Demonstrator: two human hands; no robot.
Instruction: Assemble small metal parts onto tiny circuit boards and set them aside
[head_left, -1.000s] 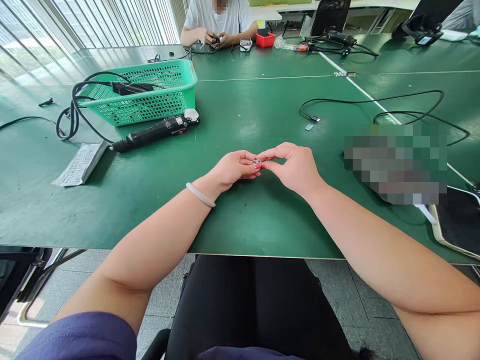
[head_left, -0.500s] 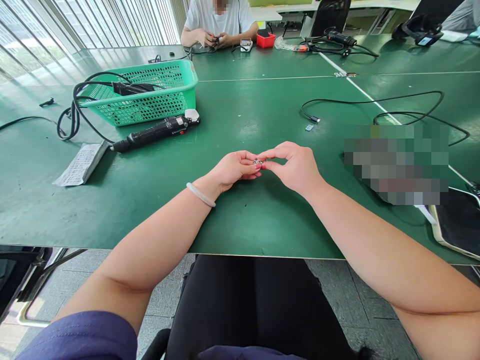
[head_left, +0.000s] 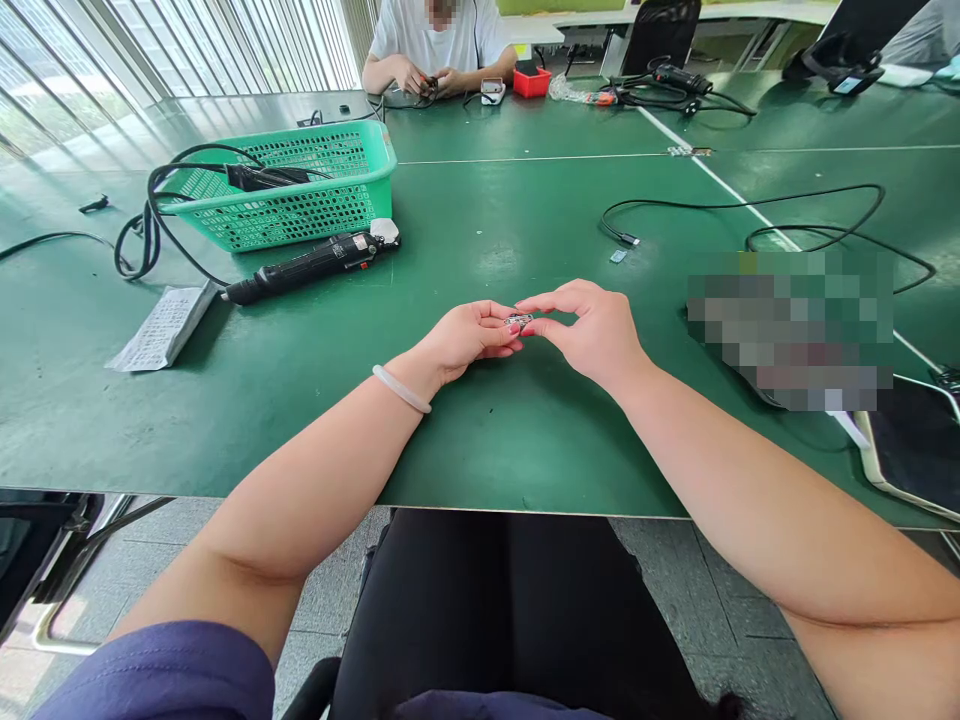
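Observation:
Over the near part of the green table (head_left: pixel 525 440), both my hands meet at a small silvery metal piece (head_left: pixel 518 321) with a patterned surface, too small to name more exactly. My left hand (head_left: pixel 476 335), with a pale bangle on its wrist, pinches the piece from the left between thumb and fingers. From the right, my right hand (head_left: pixel 589 325) has its thumb and index finger closed on the piece's other side. Fingertips hide part of it.
At left, a black electric screwdriver (head_left: pixel 315 266) lies before a green basket (head_left: pixel 300 200) with cables, beside a folded paper (head_left: pixel 161 328). A black cable (head_left: pixel 690 205) and a blurred-out object (head_left: pixel 791 330) are at right. Across the table sits a person (head_left: pixel 442 60) handling something dark.
The metal piece has turned slightly between my fingers and shows more of its patterned face. My right fingers have shifted a little; my left hand stays in place.

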